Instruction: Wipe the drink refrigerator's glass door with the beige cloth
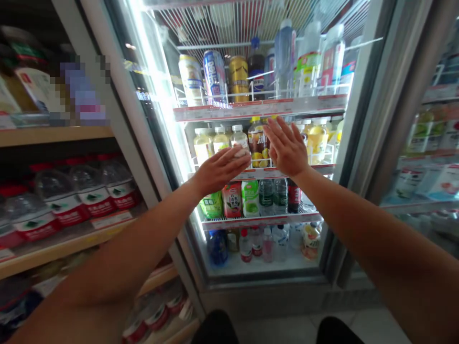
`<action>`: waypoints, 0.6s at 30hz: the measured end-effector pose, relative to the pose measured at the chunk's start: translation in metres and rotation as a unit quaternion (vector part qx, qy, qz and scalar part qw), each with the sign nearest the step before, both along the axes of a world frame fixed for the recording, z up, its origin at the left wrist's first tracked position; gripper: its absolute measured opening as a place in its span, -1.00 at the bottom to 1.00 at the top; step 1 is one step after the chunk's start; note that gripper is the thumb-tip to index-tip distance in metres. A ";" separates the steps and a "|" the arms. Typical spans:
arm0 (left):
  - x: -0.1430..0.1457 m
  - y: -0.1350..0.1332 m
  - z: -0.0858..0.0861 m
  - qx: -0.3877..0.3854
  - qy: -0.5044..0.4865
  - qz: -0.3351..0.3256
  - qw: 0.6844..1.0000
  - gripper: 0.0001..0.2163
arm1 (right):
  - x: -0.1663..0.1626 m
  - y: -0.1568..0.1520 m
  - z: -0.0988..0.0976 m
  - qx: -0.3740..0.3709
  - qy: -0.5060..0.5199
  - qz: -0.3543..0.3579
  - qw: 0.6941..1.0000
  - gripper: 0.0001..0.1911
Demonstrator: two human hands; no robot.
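Observation:
My left hand (223, 168) reaches forward with its fingers stretched out and pointing right. It is in front of the second shelf, nearest to a white-capped bottle (239, 136) whose lower part it hides. My right hand (289, 152) is raised with fingers extended, palm away from me, beside the dark bottle with a yellow cap and lemons on its label (256, 138). Neither hand visibly holds anything. Whether they touch glass or the bottles, I cannot tell. Both are before a lit drinks fridge (251, 114) with several shelves.
Cans (190, 79) and tall bottles (285, 57) line the top shelf. Cartons (250, 197) and bottles fill lower ones. On the left, a wooden rack (57, 136) holds red-capped water bottles (89, 184). Another fridge section (430, 143) stands right. My dark-clad knees (217, 327) show below.

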State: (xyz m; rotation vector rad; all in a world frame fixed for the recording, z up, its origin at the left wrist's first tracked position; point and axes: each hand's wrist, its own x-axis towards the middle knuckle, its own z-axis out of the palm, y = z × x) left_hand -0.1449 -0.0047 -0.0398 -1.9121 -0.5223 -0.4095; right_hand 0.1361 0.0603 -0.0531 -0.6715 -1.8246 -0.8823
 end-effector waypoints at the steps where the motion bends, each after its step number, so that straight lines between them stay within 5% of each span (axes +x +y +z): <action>1: -0.002 0.000 0.006 -0.007 -0.010 0.005 1.000 -0.54 | 0.000 -0.001 0.000 -0.002 0.000 0.000 1.000 -0.29; 5: -0.009 0.005 0.042 0.021 -0.202 -0.001 0.979 -0.52 | 0.000 -0.003 0.001 -0.018 0.002 0.007 1.000 -0.29; 7: -0.004 0.006 0.042 0.047 -0.239 -0.010 0.970 -0.50 | 0.000 -0.002 0.000 -0.014 0.004 0.016 1.000 -0.30; 11: 0.007 0.000 0.012 0.042 -0.042 -0.018 0.998 -0.52 | 0.000 0.000 -0.001 0.007 0.007 0.020 1.000 -0.32; 14: -0.001 -0.002 0.018 0.012 0.033 -0.002 0.999 -0.53 | 0.001 0.002 -0.002 0.011 0.006 0.021 1.000 -0.31; 18: -0.019 0.006 0.056 0.059 -0.183 0.037 0.981 -0.52 | 0.001 0.003 -0.002 0.005 0.006 0.030 1.000 -0.29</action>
